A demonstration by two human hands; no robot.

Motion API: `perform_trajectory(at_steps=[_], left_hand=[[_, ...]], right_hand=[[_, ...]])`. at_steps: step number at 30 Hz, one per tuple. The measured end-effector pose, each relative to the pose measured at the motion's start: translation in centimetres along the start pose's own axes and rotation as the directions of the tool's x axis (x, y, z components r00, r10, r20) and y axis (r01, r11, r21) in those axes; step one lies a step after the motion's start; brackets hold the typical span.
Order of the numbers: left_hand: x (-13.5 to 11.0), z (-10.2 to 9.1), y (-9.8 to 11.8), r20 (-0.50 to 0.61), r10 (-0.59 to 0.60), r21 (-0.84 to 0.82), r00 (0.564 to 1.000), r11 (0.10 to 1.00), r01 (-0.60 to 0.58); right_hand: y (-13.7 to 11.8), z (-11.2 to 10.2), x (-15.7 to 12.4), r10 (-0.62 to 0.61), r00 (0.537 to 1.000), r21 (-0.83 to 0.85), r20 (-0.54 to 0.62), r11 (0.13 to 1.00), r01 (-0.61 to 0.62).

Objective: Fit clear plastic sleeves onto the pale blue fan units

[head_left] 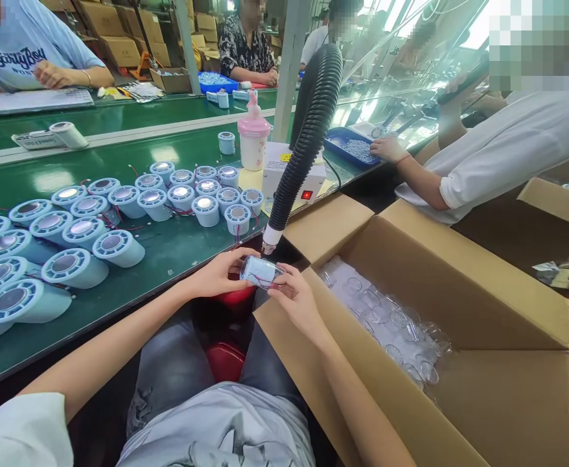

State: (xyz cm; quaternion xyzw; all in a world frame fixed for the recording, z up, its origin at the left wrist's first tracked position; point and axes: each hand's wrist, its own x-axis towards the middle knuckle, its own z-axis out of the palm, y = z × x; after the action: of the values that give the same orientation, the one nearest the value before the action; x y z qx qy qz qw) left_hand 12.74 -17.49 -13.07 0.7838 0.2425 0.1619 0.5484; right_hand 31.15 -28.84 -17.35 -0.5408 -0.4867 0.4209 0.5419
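The green counter (168, 258) is crowded with blue cylinders (119, 248) at frame left; cartons (122, 52) are stacked upper left. At centre, one blue piece (258, 271) (apparently inside a clear sleeve (275, 280)) is gripped from either side by the left hand (221, 272) and right hand (298, 298).

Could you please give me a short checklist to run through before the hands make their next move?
1. Left hand gripping the light-blue cylinder: ok.
2. Right hand holding the clear plastic cover around it: ok.
3. Cover fully seated: cannot tell; the right hand partly hides its end.
4. Red wires on the cylinder unpinched: cannot tell; too small and partly hidden.
5. Red switch on the white box lit: ok.
6. Tip of the black corrugated hose clear of the held part: cannot tell; it sits very close.
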Motion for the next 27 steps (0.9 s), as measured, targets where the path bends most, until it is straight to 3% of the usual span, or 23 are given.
perform_trajectory(at_steps=[3, 7, 14, 22, 27], left_hand=[[-0.8, -0.2, -0.4, -0.068, -0.077, -0.048, 0.995, 0.996, 0.074], [-1.9, -0.3, -1.0, -0.079, -0.111, -0.117, 0.991, 0.988, 0.101], [-2.3, -0.7, -2.2, -0.145, -0.108, -0.174, 0.984, 0.981, 0.082], [-2.2, -0.8, -2.3, -0.074, 0.067, -0.153, 0.995, 0.985, -0.078], [-2.2, -0.5, -2.4, -0.039, -0.021, -0.212, 0.999, 0.977, 0.012]], right_hand=[[-0.8, 0.9, 0.4, -0.011, 1.000, -0.074, 0.004, 0.997, 0.011], [-1.1, 1.7, 1.5, -0.019, 0.998, -0.082, 0.051, 0.996, 0.023], [-0.1, 1.0, 3.4, -0.076, 0.972, -0.023, 0.222, 0.996, 0.084], [0.3, -0.4, 2.7, -0.093, 0.972, -0.065, 0.217, 0.992, 0.110], [-0.8, -0.6, 2.2, -0.075, 0.965, -0.118, 0.253, 0.987, 0.108]])
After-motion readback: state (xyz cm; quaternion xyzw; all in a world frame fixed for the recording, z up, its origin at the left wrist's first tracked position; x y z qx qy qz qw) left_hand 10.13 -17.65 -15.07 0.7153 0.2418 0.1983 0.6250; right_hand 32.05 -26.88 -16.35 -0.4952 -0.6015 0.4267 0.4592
